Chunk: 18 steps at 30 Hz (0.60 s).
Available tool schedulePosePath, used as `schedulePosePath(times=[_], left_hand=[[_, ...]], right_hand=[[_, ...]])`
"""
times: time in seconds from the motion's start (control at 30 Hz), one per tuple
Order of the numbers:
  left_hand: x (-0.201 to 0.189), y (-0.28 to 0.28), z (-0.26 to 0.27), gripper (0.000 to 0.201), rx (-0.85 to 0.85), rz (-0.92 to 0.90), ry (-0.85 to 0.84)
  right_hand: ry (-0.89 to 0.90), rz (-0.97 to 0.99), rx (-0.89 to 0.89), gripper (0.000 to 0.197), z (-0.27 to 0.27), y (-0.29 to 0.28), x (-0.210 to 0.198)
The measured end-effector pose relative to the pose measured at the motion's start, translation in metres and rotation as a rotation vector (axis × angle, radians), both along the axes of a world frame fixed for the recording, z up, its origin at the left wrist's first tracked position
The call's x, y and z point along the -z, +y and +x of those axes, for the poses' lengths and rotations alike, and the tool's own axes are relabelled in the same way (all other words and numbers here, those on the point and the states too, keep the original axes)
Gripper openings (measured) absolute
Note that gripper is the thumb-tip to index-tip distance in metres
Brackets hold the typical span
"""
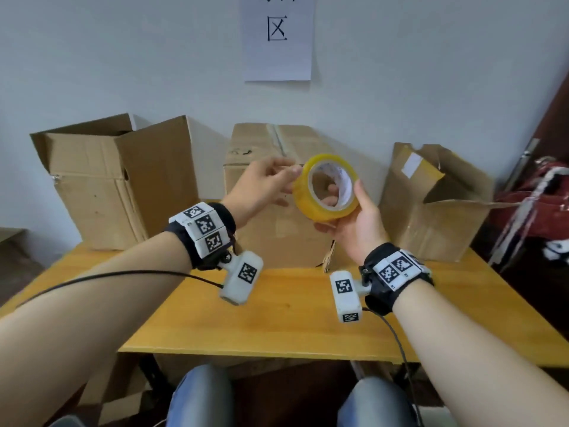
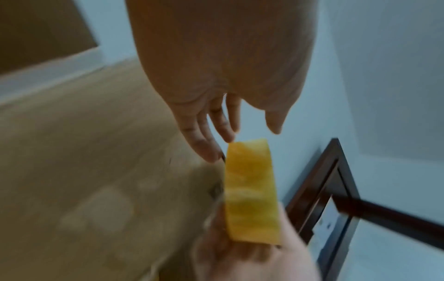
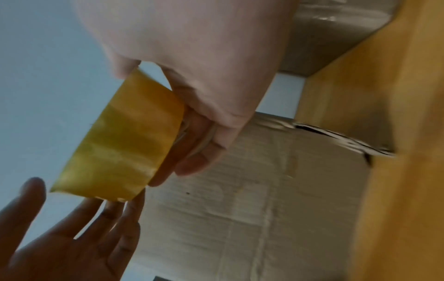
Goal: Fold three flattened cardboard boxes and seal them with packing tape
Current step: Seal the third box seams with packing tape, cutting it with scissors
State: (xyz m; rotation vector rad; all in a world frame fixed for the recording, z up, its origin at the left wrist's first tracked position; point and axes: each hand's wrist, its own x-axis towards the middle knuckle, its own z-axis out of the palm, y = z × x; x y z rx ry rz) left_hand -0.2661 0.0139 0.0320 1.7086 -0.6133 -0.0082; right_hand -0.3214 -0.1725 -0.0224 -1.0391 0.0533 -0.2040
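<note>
My right hand [image 1: 354, 217] holds a roll of yellow packing tape [image 1: 324, 188] in the air above the table, fingers through its core and thumb on the outer rim. The right wrist view shows the same grip on the roll [image 3: 120, 148]. My left hand [image 1: 271, 180] reaches in from the left with straight fingers whose tips [image 2: 216, 144] are at the roll's edge [image 2: 250, 190], pinching nothing. Behind stand three cardboard boxes: an open-topped one at the left [image 1: 123, 186], a closed one with a taped seam in the middle [image 1: 277, 235], and one with loose flaps at the right [image 1: 437, 211].
The boxes fill the back of the wooden table [image 1: 277, 318]. A paper sign [image 1: 277, 38] hangs on the wall above. A red bag with straps [image 1: 542, 211] lies to the right of the table. More cardboard lies under the table by my knees.
</note>
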Motion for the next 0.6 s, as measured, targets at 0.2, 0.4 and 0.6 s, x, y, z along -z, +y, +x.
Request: schedulePosePath(times=[0.2, 0.4, 0.6], left_hand=[[0.078, 0.002, -0.031, 0.032, 0.188, -0.032, 0.362], [0.142, 0.009, -0.018, 0.022, -0.032, 0.004, 0.406], [0.18, 0.011, -0.016, 0.019, -0.066, 0.074, 0.355]], right_hand=[[0.151, 0.013, -0.11, 0.063, -0.012, 0.015, 0.073], [0.331, -0.498, 0.035, 0.028, -0.01, 0.016, 0.115], [0.328, -0.482, 0.04, 0.047, -0.002, 0.028, 0.125]])
